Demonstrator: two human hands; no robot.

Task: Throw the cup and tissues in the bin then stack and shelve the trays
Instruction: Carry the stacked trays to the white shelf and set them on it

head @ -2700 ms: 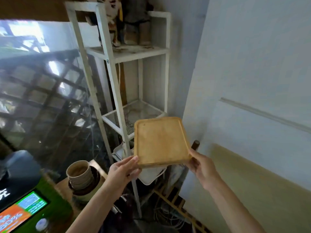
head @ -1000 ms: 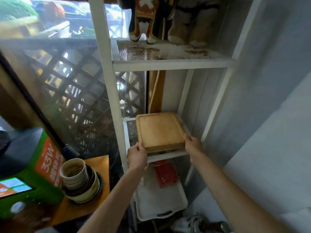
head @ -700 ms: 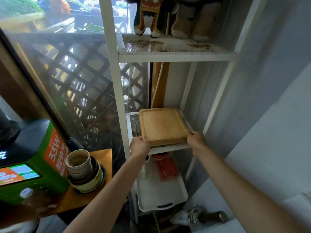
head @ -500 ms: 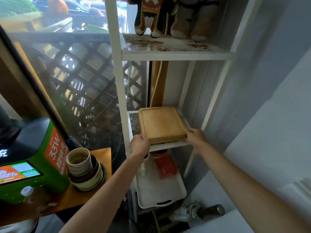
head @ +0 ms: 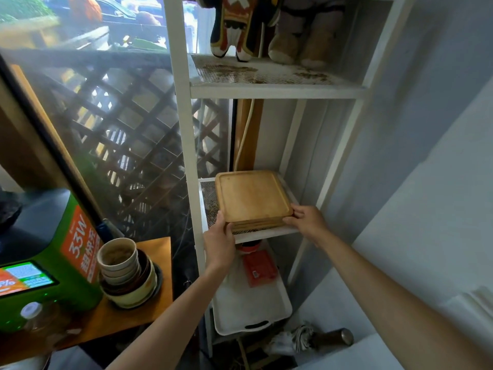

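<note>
Trays (head: 252,200) sit stacked on the middle mesh shelf (head: 266,232), pushed toward the back so they rest fully on it. My left hand (head: 219,243) and right hand (head: 306,221) each clasp a front corner, squaring the stack.

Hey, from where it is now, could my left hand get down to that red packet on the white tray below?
Probably yes. The left hand is at the wooden trays' front corner, and the red packet lies just below on the white tray, with nothing between.
</note>
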